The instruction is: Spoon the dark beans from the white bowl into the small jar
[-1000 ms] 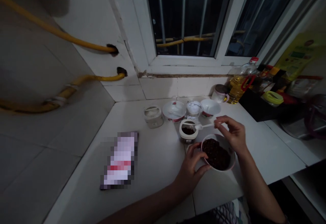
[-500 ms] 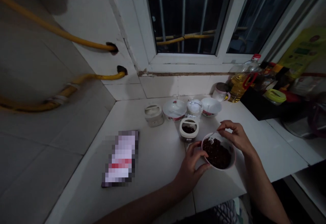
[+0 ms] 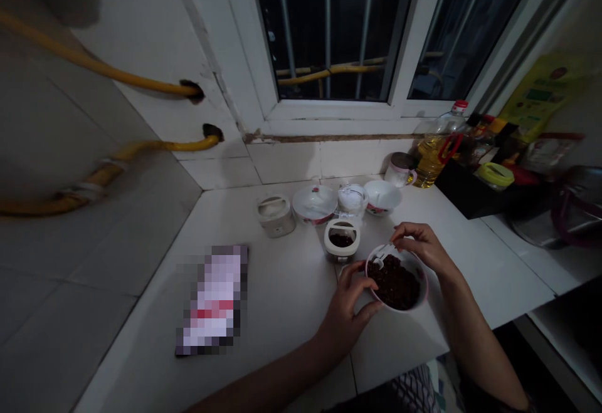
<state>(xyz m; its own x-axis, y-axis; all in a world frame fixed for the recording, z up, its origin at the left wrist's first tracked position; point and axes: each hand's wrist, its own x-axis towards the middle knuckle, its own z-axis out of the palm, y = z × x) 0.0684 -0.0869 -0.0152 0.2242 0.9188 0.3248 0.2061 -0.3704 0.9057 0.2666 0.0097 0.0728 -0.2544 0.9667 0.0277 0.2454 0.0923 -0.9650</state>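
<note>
A white bowl (image 3: pixel 422 262) with a pinkish rim stands on the counter, holding a dark reddish-brown, crumbly mixture (image 3: pixel 397 284). My left hand (image 3: pixel 350 300) is closed on the bowl's left side, thumb at the front and fingers along the rim. Over the far rim, my right hand (image 3: pixel 418 244) pinches a small white plastic spoon (image 3: pixel 383 255), whose tip reaches the mixture at the bowl's left. Just behind my left hand sits a small clear jar (image 3: pixel 342 251) with a white lid and dark contents.
Behind stand a second lidded container (image 3: pixel 276 217), a white dish (image 3: pixel 315 203), a small clear tub (image 3: pixel 352 200) and another bowl (image 3: pixel 383 197). A phone-like slab (image 3: pixel 214 300), blurred out, lies left. An oil bottle (image 3: pixel 430 156) and a black rack (image 3: pixel 463 193) stand at right.
The view has shifted slightly to the right. The spoon has lifted a little and shows more of its handle; my left hand keeps its hold on the bowl.
</note>
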